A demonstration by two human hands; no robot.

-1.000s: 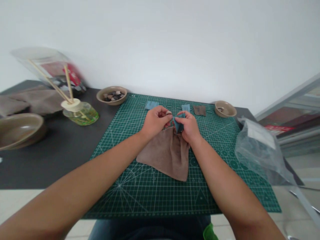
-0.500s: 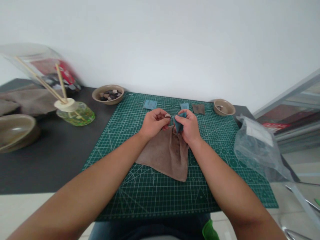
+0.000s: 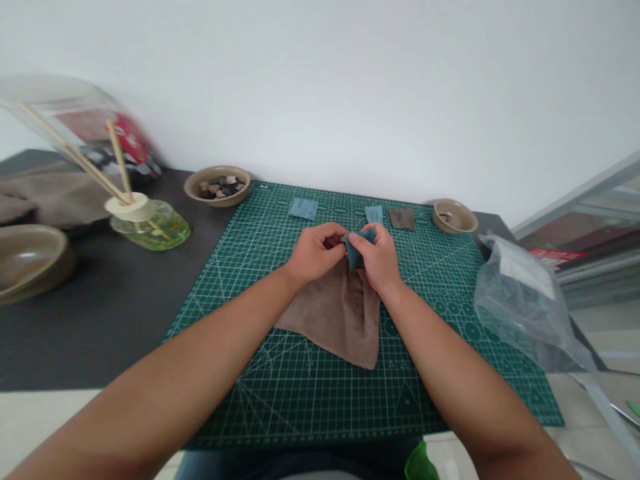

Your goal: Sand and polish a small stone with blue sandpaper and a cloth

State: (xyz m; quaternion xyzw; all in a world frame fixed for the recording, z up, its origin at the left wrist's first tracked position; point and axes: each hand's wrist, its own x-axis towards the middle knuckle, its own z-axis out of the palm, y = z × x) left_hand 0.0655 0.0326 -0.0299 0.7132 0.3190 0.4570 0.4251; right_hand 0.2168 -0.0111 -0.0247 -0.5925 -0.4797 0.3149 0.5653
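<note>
Over the middle of the mat, my right hand (image 3: 383,262) pinches a folded piece of blue sandpaper (image 3: 356,251) between thumb and fingers. My left hand (image 3: 317,252) is closed right against it, its fingertips meeting the sandpaper's left edge. The small stone in my left fingers is now mostly hidden behind them and the sandpaper. Under both hands lies a brown cloth (image 3: 333,310), spread and creased on the green cutting mat (image 3: 320,407).
Along the back are a bowl of stones (image 3: 240,194), light blue squares (image 3: 303,208), a brown square (image 3: 402,219) and a small bowl (image 3: 470,221). A reed diffuser (image 3: 155,230) and another bowl (image 3: 65,260) stand left. A clear plastic bag (image 3: 510,300) lies right.
My left hand has moved right, bringing the stone against the sandpaper in my right hand. The stone showed between my left fingers before. The whole view has shifted slightly.
</note>
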